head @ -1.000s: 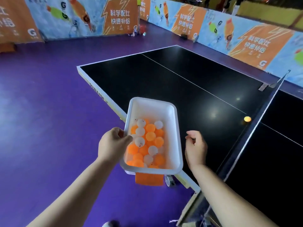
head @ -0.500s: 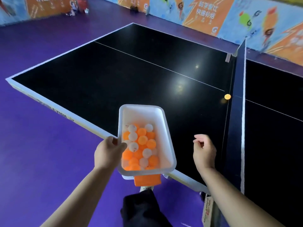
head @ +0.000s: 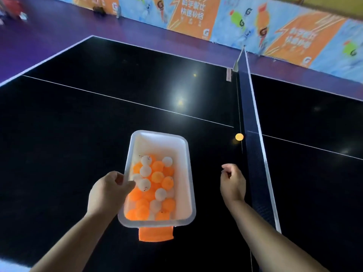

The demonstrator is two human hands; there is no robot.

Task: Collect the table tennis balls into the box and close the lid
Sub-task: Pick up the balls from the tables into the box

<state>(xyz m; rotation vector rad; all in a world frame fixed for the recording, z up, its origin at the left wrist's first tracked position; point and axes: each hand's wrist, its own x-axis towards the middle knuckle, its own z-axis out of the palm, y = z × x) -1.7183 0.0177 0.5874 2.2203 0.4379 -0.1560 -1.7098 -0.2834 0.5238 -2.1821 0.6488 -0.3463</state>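
A white plastic box (head: 182, 185) with an orange latch at its near end is held over the black table, my left hand (head: 110, 191) gripping its left rim. Several orange and white table tennis balls (head: 155, 185) fill its near half. A single orange ball (head: 239, 137) lies on the table against the net, beyond my right hand (head: 232, 182). That hand hovers to the right of the box, fingers curled loosely with nothing in them. No lid is in view.
The dark net (head: 253, 154) runs from far to near on the right, splitting the black table (head: 78, 124). Purple floor (head: 39, 36) and printed barrier boards (head: 275, 32) surround the table.
The view has moved forward over the table, so box and both hands now sit above the black surface instead of its edge. The loose orange ball appears closer. My hands keep their hold and pose.
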